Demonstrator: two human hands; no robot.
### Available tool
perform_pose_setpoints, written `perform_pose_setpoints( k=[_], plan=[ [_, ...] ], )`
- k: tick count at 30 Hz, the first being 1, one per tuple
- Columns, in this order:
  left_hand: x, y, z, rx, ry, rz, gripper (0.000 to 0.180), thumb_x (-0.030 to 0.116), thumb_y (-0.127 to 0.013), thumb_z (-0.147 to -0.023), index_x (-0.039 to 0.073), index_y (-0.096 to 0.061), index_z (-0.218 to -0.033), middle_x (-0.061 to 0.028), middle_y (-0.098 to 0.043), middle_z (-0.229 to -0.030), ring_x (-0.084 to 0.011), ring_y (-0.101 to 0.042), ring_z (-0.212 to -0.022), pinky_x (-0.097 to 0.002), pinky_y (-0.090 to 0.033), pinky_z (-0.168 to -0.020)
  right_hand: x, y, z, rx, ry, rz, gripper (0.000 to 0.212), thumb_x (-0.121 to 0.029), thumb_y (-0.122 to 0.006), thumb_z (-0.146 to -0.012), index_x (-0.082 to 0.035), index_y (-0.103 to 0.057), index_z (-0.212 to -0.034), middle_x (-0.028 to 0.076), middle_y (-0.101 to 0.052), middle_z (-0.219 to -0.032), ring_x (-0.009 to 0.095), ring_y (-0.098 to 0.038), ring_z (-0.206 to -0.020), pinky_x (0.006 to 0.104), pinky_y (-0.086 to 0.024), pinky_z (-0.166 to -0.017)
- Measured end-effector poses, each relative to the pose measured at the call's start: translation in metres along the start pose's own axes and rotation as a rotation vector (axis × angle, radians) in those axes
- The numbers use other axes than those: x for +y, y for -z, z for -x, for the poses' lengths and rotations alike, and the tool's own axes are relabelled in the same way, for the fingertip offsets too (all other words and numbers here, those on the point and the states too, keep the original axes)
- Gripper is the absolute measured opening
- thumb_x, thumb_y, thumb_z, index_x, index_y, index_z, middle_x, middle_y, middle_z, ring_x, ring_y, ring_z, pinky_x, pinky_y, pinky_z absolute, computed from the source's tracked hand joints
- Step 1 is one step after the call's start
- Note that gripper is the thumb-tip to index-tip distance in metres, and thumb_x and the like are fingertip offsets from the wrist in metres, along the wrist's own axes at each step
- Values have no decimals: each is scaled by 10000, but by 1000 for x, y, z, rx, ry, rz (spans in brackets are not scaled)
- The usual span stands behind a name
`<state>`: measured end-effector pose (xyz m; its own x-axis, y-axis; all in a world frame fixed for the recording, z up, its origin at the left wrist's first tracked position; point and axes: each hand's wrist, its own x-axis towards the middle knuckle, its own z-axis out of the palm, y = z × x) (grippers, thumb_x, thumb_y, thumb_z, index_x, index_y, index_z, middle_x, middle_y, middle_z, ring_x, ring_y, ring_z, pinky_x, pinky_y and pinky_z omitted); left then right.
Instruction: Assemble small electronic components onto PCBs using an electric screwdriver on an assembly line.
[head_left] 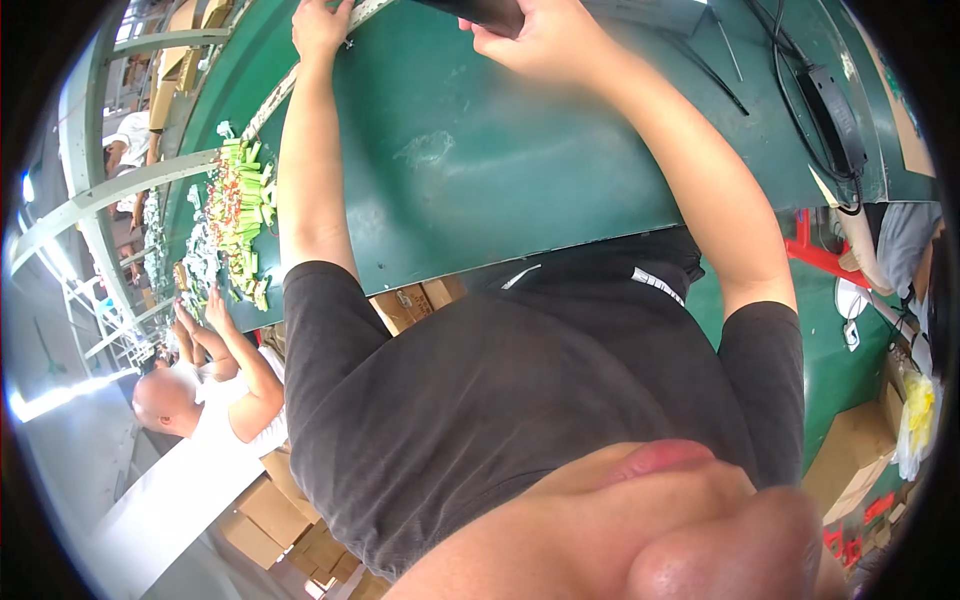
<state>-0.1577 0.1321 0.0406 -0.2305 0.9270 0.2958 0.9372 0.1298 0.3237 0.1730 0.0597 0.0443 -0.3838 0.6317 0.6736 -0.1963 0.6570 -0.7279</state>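
At the top edge of the view, my right hand (552,38) is closed round a dark, smooth object (490,14); its far part is cut off, so its kind does not show. My left hand (320,28) reaches to the top edge beside a pale metal strip (270,103) with holes along the green table. The fingers of that hand run out of the picture, which hides what they touch. Both forearms stretch over the green tabletop (480,170).
Bright green and pale small parts (238,205) lie heaped on the left. Beyond them a co-worker (240,395) in white sits with raised hands. A black power adapter (832,118) with cables lies at the right. Cardboard boxes (855,450) stand on the floor.
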Motion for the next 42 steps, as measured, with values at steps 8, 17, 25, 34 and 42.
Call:
perform_pose_setpoints(
  k=[8, 17, 25, 34, 42],
  plan=[
    [20, -6, 20, 230, -347, -16, 202, 119, -782, -799, -19, -719, -932, -222, -634, -1187, -403, -630, -1090, -472, -502, -954, 3, -2, 2, 122, 5, 44, 593, -25, -661, -751, -7, -510, -1324, 170, -634, -797, 306, -672, -697, 361, -527, -701],
    [131, -4, 141, -63, -617, 400, 359, 116, -768, -779, -1, -678, -1106, -208, -603, -1247, -391, -609, -1115, -457, -504, -965, 17, -7, 8, 136, -104, -23, 602, -14, -690, -784, -6, -499, -1355, 61, -623, -1020, 129, -593, -888, 283, -512, -821],
    [118, -21, 150, 52, -845, 610, 190, 94, -762, -752, 50, -601, -844, -173, -566, -1239, -371, -567, -1066, -449, -483, -911, 3, 5, -2, 208, 87, 151, 477, 142, -575, -850, 0, -468, -1293, 42, -615, -905, 100, -597, -690, 243, -499, -589],
    [113, -32, 158, 31, -992, 698, 125, 123, -747, -800, 76, -646, -858, -131, -548, -1179, -314, -540, -1062, -406, -465, -917, -20, 128, -45, 529, 261, -71, 256, 220, -558, -653, 52, -539, -845, 176, -540, -632, 269, -524, -442, 416, -506, -428],
    [113, -26, 158, 48, -875, 695, 251, 225, -818, -757, 79, -668, -895, -142, -543, -1253, -341, -534, -1116, -440, -467, -946, -5, 103, -45, 452, 107, 216, 223, 248, -626, -691, 82, -599, -838, 196, -615, -741, 264, -552, -504, 416, -525, -513]
  ],
)
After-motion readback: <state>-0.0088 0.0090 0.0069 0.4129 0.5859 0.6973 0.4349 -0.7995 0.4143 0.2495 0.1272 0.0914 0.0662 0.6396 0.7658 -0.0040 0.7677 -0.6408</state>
